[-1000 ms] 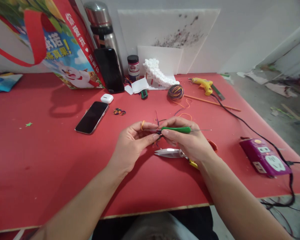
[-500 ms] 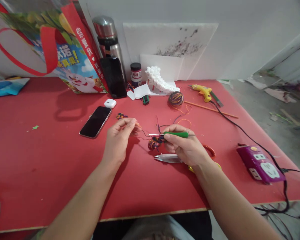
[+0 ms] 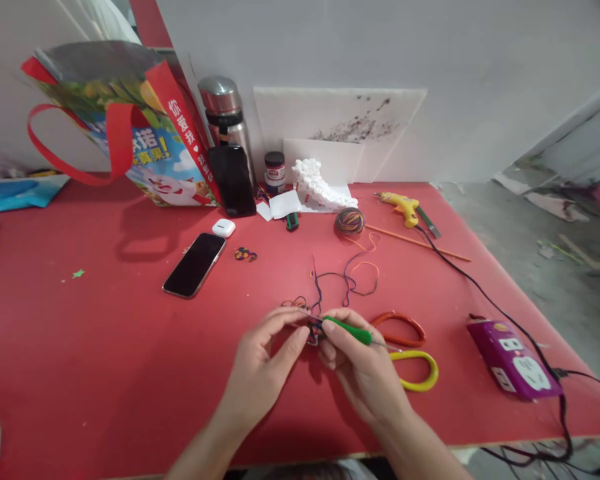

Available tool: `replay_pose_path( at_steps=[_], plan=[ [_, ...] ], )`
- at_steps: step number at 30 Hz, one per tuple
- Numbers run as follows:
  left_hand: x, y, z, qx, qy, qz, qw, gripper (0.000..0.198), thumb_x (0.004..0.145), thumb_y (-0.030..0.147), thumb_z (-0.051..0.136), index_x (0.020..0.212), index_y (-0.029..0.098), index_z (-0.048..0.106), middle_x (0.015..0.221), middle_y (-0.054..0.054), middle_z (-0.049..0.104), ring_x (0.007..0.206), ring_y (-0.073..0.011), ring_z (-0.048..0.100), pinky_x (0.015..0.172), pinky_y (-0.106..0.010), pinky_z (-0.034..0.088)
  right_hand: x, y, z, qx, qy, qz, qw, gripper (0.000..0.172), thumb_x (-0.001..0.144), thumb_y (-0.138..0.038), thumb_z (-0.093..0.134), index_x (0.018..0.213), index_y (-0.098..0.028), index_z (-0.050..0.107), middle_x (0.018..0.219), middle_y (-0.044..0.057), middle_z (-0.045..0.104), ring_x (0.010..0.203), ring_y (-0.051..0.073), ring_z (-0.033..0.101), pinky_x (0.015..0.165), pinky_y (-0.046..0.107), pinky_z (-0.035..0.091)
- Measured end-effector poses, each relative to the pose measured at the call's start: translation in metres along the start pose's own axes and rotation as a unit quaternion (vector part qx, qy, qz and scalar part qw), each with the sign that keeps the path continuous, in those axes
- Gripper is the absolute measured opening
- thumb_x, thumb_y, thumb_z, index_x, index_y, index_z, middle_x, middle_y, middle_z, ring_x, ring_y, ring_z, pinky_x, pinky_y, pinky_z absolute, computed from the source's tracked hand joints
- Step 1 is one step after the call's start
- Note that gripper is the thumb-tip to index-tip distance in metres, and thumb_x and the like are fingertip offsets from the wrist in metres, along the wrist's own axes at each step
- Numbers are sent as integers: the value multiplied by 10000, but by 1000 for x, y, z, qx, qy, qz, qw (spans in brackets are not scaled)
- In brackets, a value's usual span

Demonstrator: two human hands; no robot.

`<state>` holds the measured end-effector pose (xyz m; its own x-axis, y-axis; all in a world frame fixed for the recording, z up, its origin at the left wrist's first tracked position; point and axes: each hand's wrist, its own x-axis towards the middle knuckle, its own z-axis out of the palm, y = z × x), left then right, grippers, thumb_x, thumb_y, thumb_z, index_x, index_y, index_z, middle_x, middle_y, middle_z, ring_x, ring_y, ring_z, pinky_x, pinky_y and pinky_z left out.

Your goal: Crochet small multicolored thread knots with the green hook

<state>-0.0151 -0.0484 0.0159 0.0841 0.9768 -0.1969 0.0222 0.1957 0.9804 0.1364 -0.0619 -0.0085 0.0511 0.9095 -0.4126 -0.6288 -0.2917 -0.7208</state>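
Between my hands is a small dark multicoloured yarn piece (image 3: 314, 328), partly covered by fingers. My left hand (image 3: 275, 357) pinches its left side. My right hand (image 3: 357, 357) is closed round a crochet hook with a green handle (image 3: 353, 330), its metal tip at the yarn piece. Loose yarn (image 3: 347, 275) curls from there toward a multicoloured yarn ball (image 3: 350, 221). Scissors with one red-orange and one yellow handle loop (image 3: 420, 381) lie beside my right hand, their blades hidden. A small crocheted piece (image 3: 245, 254) rests farther back on the left.
On the red table (image 3: 130, 347) are a flat phone (image 3: 195, 265), a white earphone case (image 3: 223, 228), a yellow glue gun (image 3: 400, 205), an orange stick (image 3: 420, 241) and a purple power socket (image 3: 515, 360). A bag (image 3: 155, 143), steel flask (image 3: 230, 120) and upright phone (image 3: 231, 181) stand behind.
My left hand has moved right, from pulling yarn out to the side, and now meets my right hand at the yarn piece. Both hands sit lower in view, which has tilted up slightly.
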Motion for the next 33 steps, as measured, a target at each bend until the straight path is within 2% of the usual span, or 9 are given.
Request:
replay_pose_path(
  at_steps=[3, 6, 9, 13, 19, 25, 33],
  plan=[
    [-10, -18, 2, -116, -22, -104, 988, 258, 843, 394, 878, 1048, 240, 854, 1026, -87, 828, 973, -247, 745, 890, -337, 594, -10, 11, 0, 19, -11, 33, 999, 290, 717, -379, 978, 816, -198, 774, 497, -31, 597, 449, 104, 494, 434, 213, 433],
    [-14, -24, -1, -180, 5, -139, 974, 302, 737, 390, 970, 939, 216, 828, 921, -58, 799, 881, -196, 721, 821, -282, 591, -13, 18, -2, 21, -22, 44, 999, 284, 716, -378, 980, 813, -200, 781, 498, -34, 586, 447, 98, 489, 439, 210, 432],
    [-15, -23, -4, -209, 29, -154, 965, 330, 665, 330, 1021, 875, 210, 797, 868, -28, 761, 844, -160, 698, 788, -239, 578, -13, 21, -4, 13, -16, 38, 999, 275, 720, -379, 977, 810, -205, 784, 515, -32, 588, 454, 99, 496, 448, 213, 438],
    [-17, -20, -5, -215, 47, -164, 962, 384, 616, 301, 1046, 883, 202, 786, 879, -24, 739, 843, -152, 680, 775, -233, 577, -14, 23, -5, 9, -6, 30, 999, 284, 713, -398, 980, 806, -210, 788, 515, -38, 582, 454, 98, 497, 458, 218, 442],
    [-25, -17, -3, -238, 31, -191, 952, 418, 647, 344, 1030, 972, 208, 805, 935, -52, 765, 856, -169, 679, 760, -262, 586, -19, 30, -13, -27, 3, 12, 1000, 283, 769, -426, 950, 848, -214, 780, 538, -35, 608, 473, 111, 518, 491, 238, 450],
    [-24, -17, 0, -235, 67, -200, 949, 463, 589, 344, 1056, 945, 187, 805, 897, -38, 761, 835, -140, 671, 732, -215, 562, -21, 35, -17, -61, -2, 18, 998, 329, 795, -474, 931, 890, -205, 766, 530, -42, 609, 493, 113, 534, 524, 238, 450],
    [-17, -24, 6, -253, 80, -203, 942, 508, 575, 352, 1049, 948, 165, 759, 839, -30, 759, 794, -152, 681, 742, -262, 575, -19, 35, -13, -119, -20, -3, 993, 346, 831, -510, 888, 886, -190, 768, 516, -43, 619, 469, 98, 535, 519, 219, 449]
  ],
)
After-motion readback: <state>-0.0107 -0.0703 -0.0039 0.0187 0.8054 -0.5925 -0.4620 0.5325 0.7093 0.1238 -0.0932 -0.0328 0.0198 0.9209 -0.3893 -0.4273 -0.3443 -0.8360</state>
